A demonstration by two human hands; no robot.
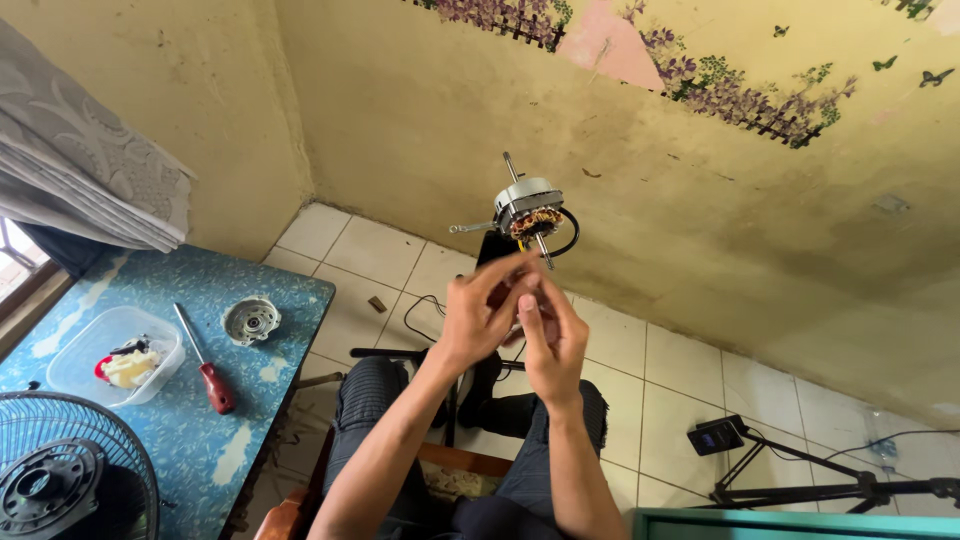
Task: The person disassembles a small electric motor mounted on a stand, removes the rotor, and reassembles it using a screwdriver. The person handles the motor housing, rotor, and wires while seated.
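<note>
Pinching something too small to identify, the left hand point(478, 318) and right hand point(550, 338) meet with fingertips closed together above the lap. Just beyond them stands the grey metal fan motor with exposed copper windings point(527, 210), upright on its stand; a dropped small part could vanish on the white tiled floor point(680, 370), and a knock could tip the motor.

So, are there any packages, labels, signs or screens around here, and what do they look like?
Plastic container: on the blue table at left, clear, rounded rectangle, small red and pale parts inside.
Small dark device: on the tiled floor at right by a tripod, flat black box; whether it has a screen is unclear.
No labels or signs can be made out; the hands hold none.
</note>
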